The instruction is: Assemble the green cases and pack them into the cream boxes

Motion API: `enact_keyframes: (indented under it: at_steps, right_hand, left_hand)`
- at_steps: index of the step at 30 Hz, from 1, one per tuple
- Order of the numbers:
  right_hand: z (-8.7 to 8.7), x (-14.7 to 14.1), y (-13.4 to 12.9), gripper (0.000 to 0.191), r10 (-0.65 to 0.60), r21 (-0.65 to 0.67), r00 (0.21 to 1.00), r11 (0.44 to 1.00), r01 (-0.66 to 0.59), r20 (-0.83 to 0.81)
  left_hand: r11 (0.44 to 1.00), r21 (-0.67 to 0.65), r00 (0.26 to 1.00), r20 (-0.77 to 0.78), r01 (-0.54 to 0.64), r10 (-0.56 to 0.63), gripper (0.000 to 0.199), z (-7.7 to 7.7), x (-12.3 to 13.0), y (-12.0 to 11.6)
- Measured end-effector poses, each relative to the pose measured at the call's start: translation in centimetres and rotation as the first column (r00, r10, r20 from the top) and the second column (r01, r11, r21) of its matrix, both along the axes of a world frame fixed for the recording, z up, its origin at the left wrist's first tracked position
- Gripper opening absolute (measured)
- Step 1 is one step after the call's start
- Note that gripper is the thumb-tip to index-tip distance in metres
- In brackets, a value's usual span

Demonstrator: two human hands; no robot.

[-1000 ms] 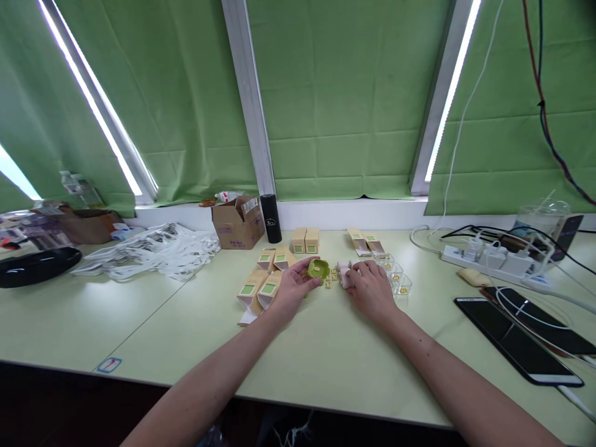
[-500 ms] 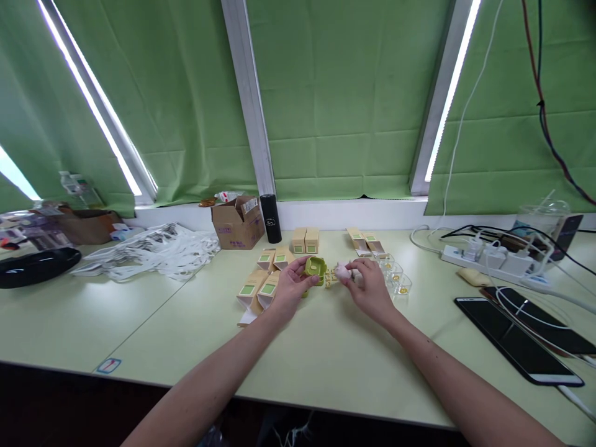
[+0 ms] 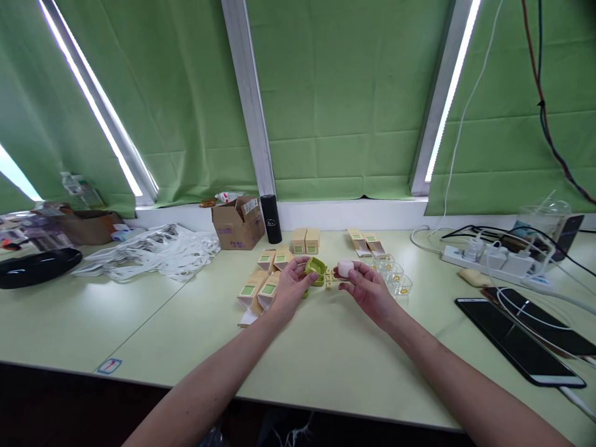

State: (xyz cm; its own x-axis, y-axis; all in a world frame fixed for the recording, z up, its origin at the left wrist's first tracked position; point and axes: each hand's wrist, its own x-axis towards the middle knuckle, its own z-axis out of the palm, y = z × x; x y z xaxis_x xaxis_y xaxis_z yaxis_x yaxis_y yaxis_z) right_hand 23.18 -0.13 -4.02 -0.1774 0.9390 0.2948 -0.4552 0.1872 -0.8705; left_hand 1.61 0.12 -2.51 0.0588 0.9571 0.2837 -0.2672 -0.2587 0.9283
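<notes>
My left hand point(image 3: 294, 284) is closed on a small olive-green square case point(image 3: 316, 270), tilted so that its hollow inside shows. Between the fingers of my right hand point(image 3: 370, 289) is a small white rounded block point(image 3: 345, 268), held a little to the right of the case and apart from it. Small yellow pieces point(image 3: 328, 279) lie on the table between the two hands. Clear containers with yellow bits inside point(image 3: 401, 285) stand just beyond my right hand, partly hidden by it. Small kraft-paper boxes with green labels point(image 3: 251, 287) are beside my left hand.
Two more kraft boxes point(image 3: 306, 241) stand behind, near a black cylinder point(image 3: 270, 218) and an open cardboard carton point(image 3: 237, 223). White straps point(image 3: 153, 251) lie heaped at left. On the right are a power strip point(image 3: 493, 261), cables and phones point(image 3: 519, 340).
My right hand has turned, palm more upward, so the white block now shows its flat face. My left hand and the green case have hardly moved.
</notes>
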Motion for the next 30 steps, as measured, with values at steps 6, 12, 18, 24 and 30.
enact_keyframes:
  at_steps: [6, 12, 18, 24, 30]
  right_hand:
    - [0.1, -0.1, -0.3, 0.046, -0.036, 0.016, 0.999, 0.999, 0.037, -0.017]
    - [0.5, -0.5, -0.8, 0.045, -0.033, 0.056, 0.999, 0.998, 0.032, 0.009]
    - [0.7, -0.8, -1.0, 0.048, -0.026, 0.047, 1.000, 0.999, 0.026, 0.002]
    - [0.5, -0.9, -0.7, 0.055, -0.077, -0.002, 0.997, 0.997, 0.077, 0.028]
    - [0.4, -1.1, -0.4, 0.052, -0.127, -0.019, 0.989, 0.992, 0.129, 0.077]
  left_hand:
    - [1.000, -0.001, 0.999, -0.033, -0.028, 0.028, 0.069, -0.2, 0.1, 0.3]
    - [0.999, 0.006, 0.996, -0.087, -0.032, 0.032, 0.073, -0.2, 0.2, 0.3]
    - [1.000, -0.004, 0.993, -0.120, -0.016, 0.016, 0.072, 0.1, 0.3, -0.1]
    - [1.000, 0.010, 0.984, -0.176, -0.005, 0.007, 0.073, 0.5, 0.4, -0.7]
    - [0.999, 0.038, 0.966, -0.255, -0.031, 0.040, 0.081, 0.0, 0.4, -0.3]
